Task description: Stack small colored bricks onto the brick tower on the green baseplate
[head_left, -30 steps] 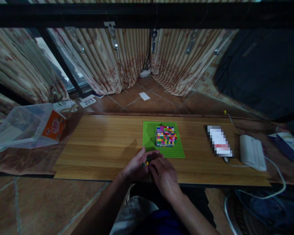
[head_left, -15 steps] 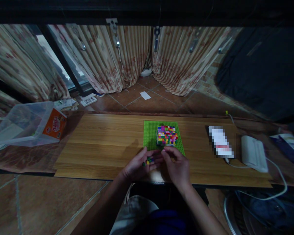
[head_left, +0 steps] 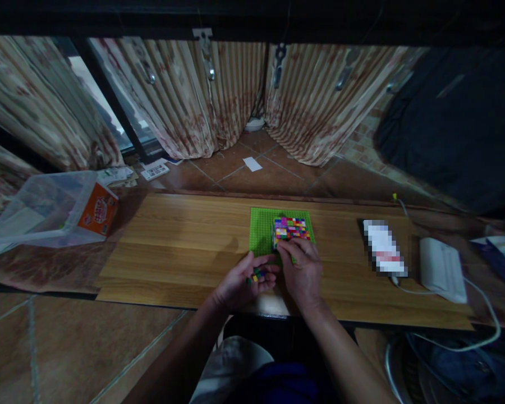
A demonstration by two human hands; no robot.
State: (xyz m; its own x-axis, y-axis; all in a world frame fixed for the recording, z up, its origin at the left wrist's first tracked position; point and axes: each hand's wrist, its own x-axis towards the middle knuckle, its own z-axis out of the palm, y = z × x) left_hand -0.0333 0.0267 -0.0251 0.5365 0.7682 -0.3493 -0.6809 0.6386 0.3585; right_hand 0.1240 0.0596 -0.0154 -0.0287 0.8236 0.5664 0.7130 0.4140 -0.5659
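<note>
While the left hand (head_left: 238, 283) lies palm up over the near edge of a wood-grain tabletop (head_left: 185, 241), its fingers are loosely spread, and a few small loose bricks (head_left: 257, 275), green, yellow and blue among them, rest in the palm. To its right, the right hand (head_left: 301, 275) reaches farther in, its fingers bent and the thumb and fingertips drawn close together at the near side of a block of multicoloured bricks (head_left: 292, 227). Whether a brick is pinched between them cannot be told, as the hand hides that spot. The block, built in rows of pink, white, red, yellow and purple, sits on a studded green baseplate (head_left: 261, 230), at the far middle of the tabletop. Well to the right lie a phone (head_left: 385, 247) with a pixelated screen and, just beyond it, a white rectangular device (head_left: 442, 269) with a pale cable (head_left: 490, 308). At the far left is a clear plastic tub (head_left: 54, 207) with an orange label (head_left: 99, 210). Striped, flowered curtains (head_left: 231, 101) hang at the far side, above a tiled floor.
</note>
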